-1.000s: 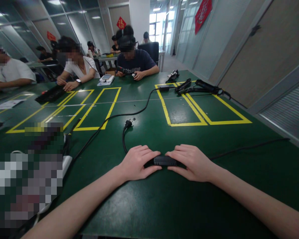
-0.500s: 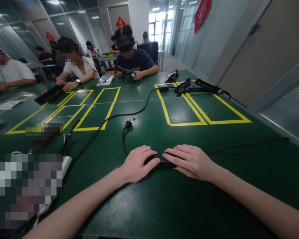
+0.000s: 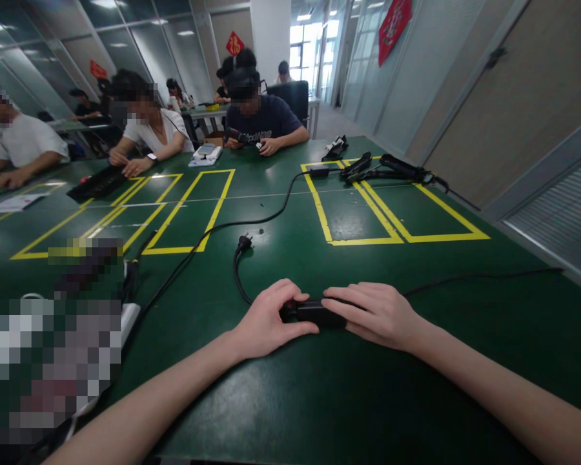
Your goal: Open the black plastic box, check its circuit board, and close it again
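A black power adapter brick (image 3: 310, 312) lies on the green table (image 3: 319, 400) right in front of me. My left hand (image 3: 266, 320) grips its left end, fingers curled around it. My right hand (image 3: 375, 313) covers its right end with the fingers laid over the top. A black cord (image 3: 235, 274) curves from the brick's left end up to a plug (image 3: 243, 243). Another thin cord (image 3: 479, 278) runs off to the right edge of the table.
Yellow taped rectangles (image 3: 368, 213) mark the table. More black adapters and cables (image 3: 382, 169) lie at the far right, with a long cable (image 3: 213, 229) crossing the middle. A white power strip (image 3: 128, 316) sits left. Several people sit working at the far side.
Both hands have shifted on the brick, from lying flat beside it to holding its ends. The brick has turned slightly, and the plug with its cord has slid a little left.
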A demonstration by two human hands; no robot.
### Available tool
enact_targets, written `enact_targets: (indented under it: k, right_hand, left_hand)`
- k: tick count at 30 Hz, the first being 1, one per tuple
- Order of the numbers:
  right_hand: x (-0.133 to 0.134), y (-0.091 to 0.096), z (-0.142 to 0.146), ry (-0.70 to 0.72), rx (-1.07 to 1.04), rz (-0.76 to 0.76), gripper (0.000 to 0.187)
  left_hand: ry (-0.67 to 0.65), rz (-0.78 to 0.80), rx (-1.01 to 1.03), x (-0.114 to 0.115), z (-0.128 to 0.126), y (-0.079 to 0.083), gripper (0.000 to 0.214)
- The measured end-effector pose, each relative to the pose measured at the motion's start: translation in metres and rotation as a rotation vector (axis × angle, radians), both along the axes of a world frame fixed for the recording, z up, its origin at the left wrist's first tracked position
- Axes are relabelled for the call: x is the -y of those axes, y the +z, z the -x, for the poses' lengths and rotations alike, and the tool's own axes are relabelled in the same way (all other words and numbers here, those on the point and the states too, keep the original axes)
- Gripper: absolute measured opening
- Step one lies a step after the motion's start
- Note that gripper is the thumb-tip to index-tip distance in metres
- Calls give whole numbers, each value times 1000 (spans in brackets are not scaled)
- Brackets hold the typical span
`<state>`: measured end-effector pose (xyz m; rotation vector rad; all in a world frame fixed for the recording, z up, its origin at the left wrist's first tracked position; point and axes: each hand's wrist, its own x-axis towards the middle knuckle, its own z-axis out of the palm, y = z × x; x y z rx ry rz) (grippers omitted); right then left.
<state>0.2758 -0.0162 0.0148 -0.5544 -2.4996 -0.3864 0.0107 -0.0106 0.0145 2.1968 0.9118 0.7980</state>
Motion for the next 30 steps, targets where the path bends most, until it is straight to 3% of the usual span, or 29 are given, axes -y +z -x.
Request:
enact_targets:
  k: [6, 8, 11, 17, 22, 30]
  right_hand:
    - [2, 0, 5, -62, -38, 265, 38]
    - [3, 0, 6, -74, -72, 305, 42]
    - [4, 0, 6, -84, -100, 337, 33]
    - [4, -3, 4, -67, -93, 291, 32]
    - [2, -4, 3, -51, -91, 254, 30]
    - [4, 0, 4, -70, -90, 247, 26]
  left_hand:
    - [-37, -308, 6, -3, -1, -9, 33]
    - [-30, -450, -17, -4, -1, -10, 29]
    - [-20, -589, -28, -4, 0, -11, 26]
    - [26, -506, -71, -2, 0, -11, 33]
    - [-36, -405, -128, -2, 0, -8, 33]
    - [-66, -402, -93, -3, 0, -9, 37]
